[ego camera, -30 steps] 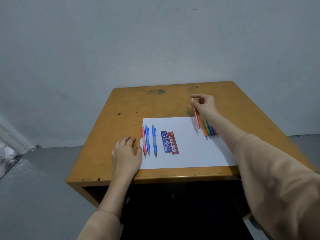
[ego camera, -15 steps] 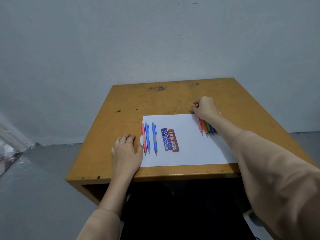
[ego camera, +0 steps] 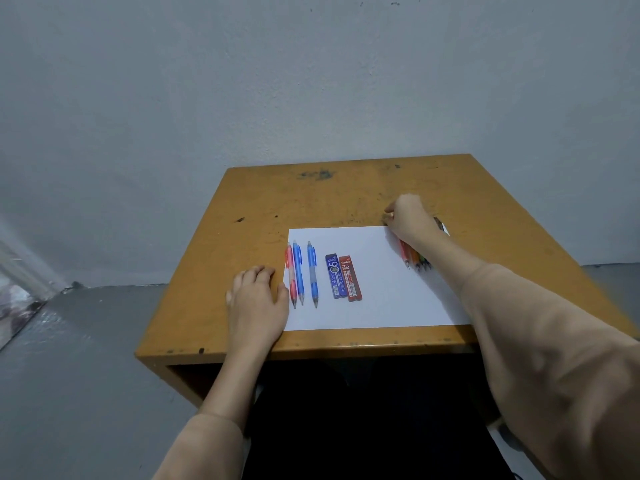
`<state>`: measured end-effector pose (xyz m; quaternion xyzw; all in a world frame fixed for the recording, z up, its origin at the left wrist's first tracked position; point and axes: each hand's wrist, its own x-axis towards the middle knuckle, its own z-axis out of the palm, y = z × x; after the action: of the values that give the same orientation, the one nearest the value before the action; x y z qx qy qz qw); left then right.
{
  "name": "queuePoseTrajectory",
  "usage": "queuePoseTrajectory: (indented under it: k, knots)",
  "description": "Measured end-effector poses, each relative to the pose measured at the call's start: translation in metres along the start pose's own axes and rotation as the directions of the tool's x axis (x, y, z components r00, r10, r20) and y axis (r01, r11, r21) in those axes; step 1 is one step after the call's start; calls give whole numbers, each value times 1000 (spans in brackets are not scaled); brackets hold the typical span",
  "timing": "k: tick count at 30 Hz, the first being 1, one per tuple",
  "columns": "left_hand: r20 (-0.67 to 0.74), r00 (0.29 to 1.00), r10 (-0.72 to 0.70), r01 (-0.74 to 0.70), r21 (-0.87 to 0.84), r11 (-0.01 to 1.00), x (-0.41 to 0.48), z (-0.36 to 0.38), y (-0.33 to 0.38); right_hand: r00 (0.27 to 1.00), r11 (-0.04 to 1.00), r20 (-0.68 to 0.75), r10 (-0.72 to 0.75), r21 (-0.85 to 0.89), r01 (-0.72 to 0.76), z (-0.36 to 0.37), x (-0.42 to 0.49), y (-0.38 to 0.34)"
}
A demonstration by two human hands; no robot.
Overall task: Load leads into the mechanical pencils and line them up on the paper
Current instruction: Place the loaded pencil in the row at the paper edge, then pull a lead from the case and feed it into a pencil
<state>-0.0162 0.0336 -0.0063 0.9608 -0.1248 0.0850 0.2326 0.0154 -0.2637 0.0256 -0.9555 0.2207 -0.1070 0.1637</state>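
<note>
A white sheet of paper (ego camera: 374, 306) lies on the wooden desk. At its left edge lie a red mechanical pencil (ego camera: 291, 275) and two blue ones (ego camera: 298, 271) (ego camera: 312, 271), side by side. A blue lead case (ego camera: 334, 276) and a red lead case (ego camera: 353, 278) lie beside them. At the paper's right a row of several coloured pencils (ego camera: 414, 259) lies under my right hand (ego camera: 410, 218), whose curled fingers rest on their top ends and pinch the leftmost one. My left hand (ego camera: 258, 299) rests flat on the desk at the paper's left edge.
The yellow-brown wooden desk (ego camera: 346, 195) stands against a grey wall, with a grey floor around it. The desk's near edge (ego camera: 311, 348) is just below the paper. Bare wood lies beyond the paper.
My right hand has lowered the pink pencil it held up into the row at the right and come down onto the pencils' top ends. The left hand has stayed put.
</note>
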Motion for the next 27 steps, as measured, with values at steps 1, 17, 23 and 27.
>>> queuePoseTrajectory:
  k: [1, 17, 23, 27]
  knots:
    - [-1, 1000, 2, -2, -4, 1000, 0, 0, 0, 1000, 1000, 0, -7, 6, 7, -5, -4, -3]
    - [-1, 1000, -11, 11, -21, 1000, -3, -2, 0, 951, 909, 107, -290, 342, 239, -43, -49, -84]
    - [1, 1000, -16, 16, -24, 1000, -2, -2, 0, 890, 912, 292, -351, 323, 254, -15, -55, -97]
    - [-14, 1000, -13, 13, -11, 1000, -1, -2, 0, 873, 947, 401, -279, 268, 179, 3, -52, -98]
